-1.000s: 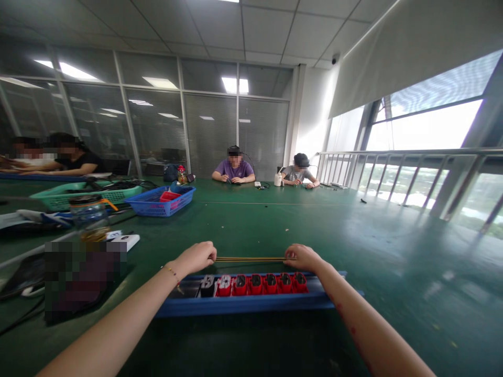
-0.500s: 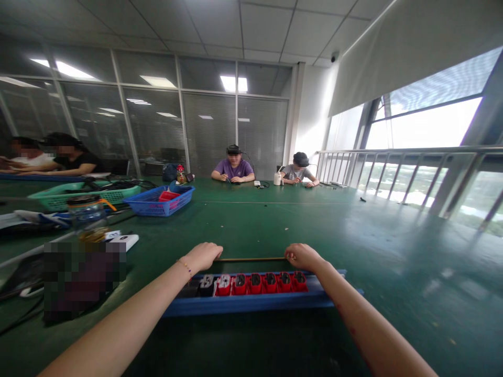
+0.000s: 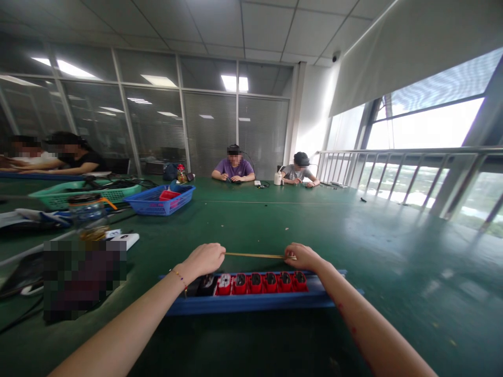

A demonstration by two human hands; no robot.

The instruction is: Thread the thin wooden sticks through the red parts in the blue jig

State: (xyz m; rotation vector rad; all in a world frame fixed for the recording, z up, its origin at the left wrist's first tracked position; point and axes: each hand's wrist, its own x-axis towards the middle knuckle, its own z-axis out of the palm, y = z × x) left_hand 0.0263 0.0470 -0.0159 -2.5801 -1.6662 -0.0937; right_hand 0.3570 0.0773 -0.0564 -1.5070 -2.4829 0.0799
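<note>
Between my two hands runs a thin tan strip (image 3: 255, 255), stretched nearly level above the table; whether it is a stick or a band I cannot tell. My left hand (image 3: 207, 257) is closed on its left end, my right hand (image 3: 302, 256) on its right end, where a short bit shows by the fingers. Just below and nearer to me lies a long blue tray (image 3: 255, 305). In it stands a row of several red blocks (image 3: 255, 284) with dark tops, one with a whitish top (image 3: 224, 283). A black block (image 3: 207, 286) at the left is partly behind my left hand.
To the left are a blurred dark item (image 3: 84, 277), a jar (image 3: 87, 217), a white device (image 3: 124, 241), a green basket (image 3: 58, 199) with cables, and a blue basket (image 3: 157, 207) holding something red. Several people sit around the green table (image 3: 243, 214); a white bottle (image 3: 277, 179) stands across it.
My left hand has shifted slightly right, covering more of the black block. The strip's left end has risen a little, so it tilts slightly. My right hand stays nearly in place.
</note>
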